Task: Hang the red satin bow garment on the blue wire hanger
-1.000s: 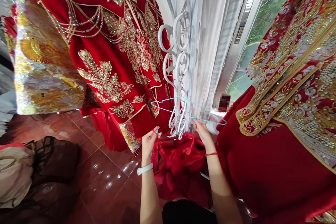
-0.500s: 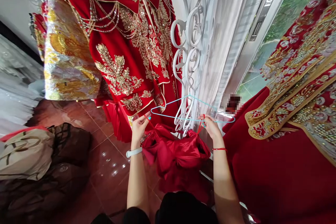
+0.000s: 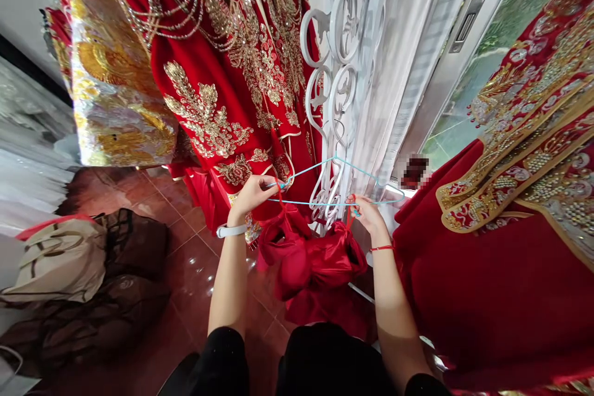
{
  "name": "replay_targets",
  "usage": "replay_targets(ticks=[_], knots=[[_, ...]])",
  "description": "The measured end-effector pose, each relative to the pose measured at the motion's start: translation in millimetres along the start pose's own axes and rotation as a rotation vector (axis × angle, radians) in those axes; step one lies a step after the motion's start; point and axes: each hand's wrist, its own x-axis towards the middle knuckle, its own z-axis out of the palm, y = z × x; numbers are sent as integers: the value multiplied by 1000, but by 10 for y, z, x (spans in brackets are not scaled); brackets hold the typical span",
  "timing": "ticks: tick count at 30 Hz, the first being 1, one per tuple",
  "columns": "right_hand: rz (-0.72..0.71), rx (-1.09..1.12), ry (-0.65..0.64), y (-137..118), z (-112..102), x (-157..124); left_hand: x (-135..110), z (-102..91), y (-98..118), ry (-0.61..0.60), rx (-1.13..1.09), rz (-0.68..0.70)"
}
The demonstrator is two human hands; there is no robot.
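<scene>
Head view: left hand (image 3: pixel 250 193), right hand (image 3: pixel 368 213) grip blue wire hanger (image 3: pixel 297 202), just above red satin (image 3: pixel 310 263).

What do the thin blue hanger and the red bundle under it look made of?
The thin blue hanger looks like plastic-coated wire: slim, smooth, faintly glossy, though the core is hidden. The red bundle looks like satin, judging by its shiny, soft folds; the exact fibre can't be told.

Glossy reddish-brown floor tiles (image 3: pixel 197 278) lie below a sheer white curtain (image 3: pixel 403 62) beside a metal-framed glass door (image 3: pixel 515 12).
</scene>
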Motion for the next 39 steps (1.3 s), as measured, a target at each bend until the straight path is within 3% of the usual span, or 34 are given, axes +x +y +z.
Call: replay_targets(ticks=[6,10,14,19,22,29,32,39], knots=[[19,-1,4,25,31,11,56,21,11,-96,57,17],[17,27,48,8,17,7,39,234,-64,71,375,16],[-17,-23,80,-32,-105,-57,1,467,-142,197,318,24],[-151,-108,125,-110,-414,-280,11,507,-199,164,233,92],[-151,-134,177,-208,-695,-508,41,520,-220,160,215,71],[-196,-169,85,-473,-1218,-1090,9,497,-155,105,241,26],[-281,-143,100,-511,-1290,-1159,-28,418,-125,57,295,14],[-607,-60,384,-543,-1256,-917,-12,416,-167,10,312,35]])
